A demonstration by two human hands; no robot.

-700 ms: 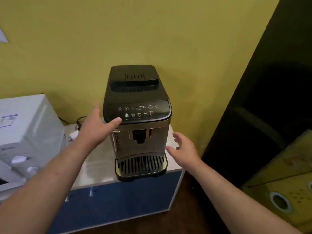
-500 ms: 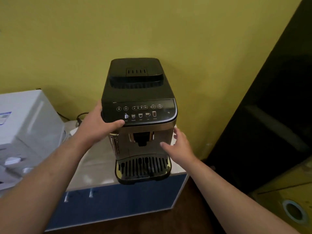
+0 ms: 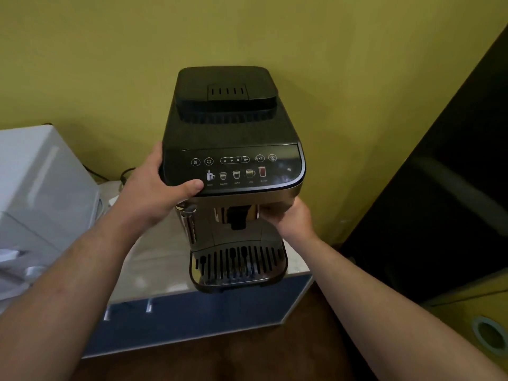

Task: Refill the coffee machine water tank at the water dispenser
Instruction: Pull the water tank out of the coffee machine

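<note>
A black and silver coffee machine (image 3: 233, 138) stands on a pale counter (image 3: 162, 268) against the yellow wall. My left hand (image 3: 154, 191) grips its upper left corner, thumb on the front edge of the button panel. My right hand (image 3: 288, 215) is tucked under the panel's right front corner, fingers curled against the machine's silver front beside the spout. Its drip tray (image 3: 239, 268) juts over the counter's front edge. The water tank cannot be made out, and no water dispenser is in view.
A white appliance (image 3: 41, 188) stands on the left of the counter, with a dark cable (image 3: 126, 171) behind it. A tall black panel (image 3: 439, 188) rises on the right. A yellow surface with a round grommet hole (image 3: 489, 334) lies at lower right.
Both hands reached in and closed on the machine: the left took the upper left corner, the right moved up under the right front. The view came closer.
</note>
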